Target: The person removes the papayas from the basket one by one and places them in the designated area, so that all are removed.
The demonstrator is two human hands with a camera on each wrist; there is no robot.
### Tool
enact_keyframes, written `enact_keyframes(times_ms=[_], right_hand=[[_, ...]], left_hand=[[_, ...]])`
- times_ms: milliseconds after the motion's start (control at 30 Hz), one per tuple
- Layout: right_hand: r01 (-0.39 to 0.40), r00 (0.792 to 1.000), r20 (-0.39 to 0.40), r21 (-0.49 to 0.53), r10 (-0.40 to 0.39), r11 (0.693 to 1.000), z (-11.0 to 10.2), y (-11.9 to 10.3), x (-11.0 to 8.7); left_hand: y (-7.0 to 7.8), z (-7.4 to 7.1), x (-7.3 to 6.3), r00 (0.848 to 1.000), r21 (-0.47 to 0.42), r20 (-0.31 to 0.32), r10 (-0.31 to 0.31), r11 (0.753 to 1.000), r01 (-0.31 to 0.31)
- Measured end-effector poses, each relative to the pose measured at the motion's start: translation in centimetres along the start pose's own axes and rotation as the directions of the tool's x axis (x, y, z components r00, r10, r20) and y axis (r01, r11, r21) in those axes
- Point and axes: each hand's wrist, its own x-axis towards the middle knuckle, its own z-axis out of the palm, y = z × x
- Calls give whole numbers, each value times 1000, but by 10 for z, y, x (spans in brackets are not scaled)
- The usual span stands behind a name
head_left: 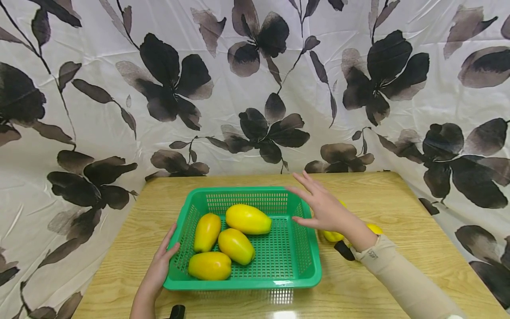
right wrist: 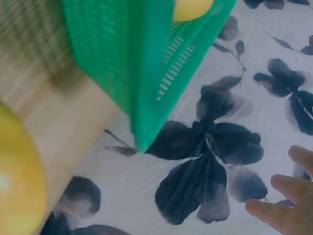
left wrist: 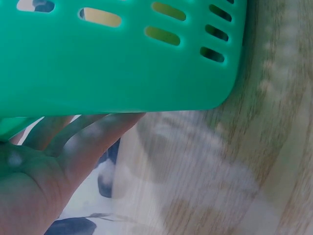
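A green plastic basket [head_left: 279, 283] with slotted walls stands on the wooden table. Several yellow papaya-like fruits lie in its left and middle part, one of them a large fruit [head_left: 248, 219] near the back wall. My left hand [head_left: 157, 261] rests against the basket's left side, fingers extended and thumb at the rim; in the left wrist view its fingers partly disappear behind the green wall. My right hand [head_left: 324, 208] hovers by the basket's right rim, fingers spread, holding nothing. Beyond it, a yellow fruit [head_left: 332, 235] on the table is partly covered by the hand and forearm.
Another bit of yellow fruit [head_left: 374, 228] shows past the right wrist. Small black objects sit beside the right wrist [head_left: 344, 250] and the left wrist [head_left: 177, 311]. A white cloth with dark flowers [head_left: 255, 88] hangs behind the wooden table [head_left: 131, 239].
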Motion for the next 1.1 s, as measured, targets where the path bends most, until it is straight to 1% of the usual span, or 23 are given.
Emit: enact_keyframes(times_ms=[200, 500, 700, 900, 1100], right_hand=[[30, 999, 24, -20, -29, 999, 3, -6, 15], [54, 995, 90, -25, -52, 998, 9, -16, 34], [69, 988, 140, -20, -66, 997, 13, -24, 46], [80, 981, 178, -7, -78, 997, 17, -32, 57], [112, 971, 212, -10, -107, 994, 23, -38, 65]], left_hand=[[0, 1, 0, 1000, -2, 1, 2, 1000, -2], [0, 0, 0, 1000, 14, -2, 8, 1000, -8], [0, 0, 0, 1000, 23, -2, 10, 1000, -10], [-1, 1, 0, 1000, 9, -2, 5, 1000, -5], [0, 0, 0, 1000, 12, -3, 6, 1000, -6]])
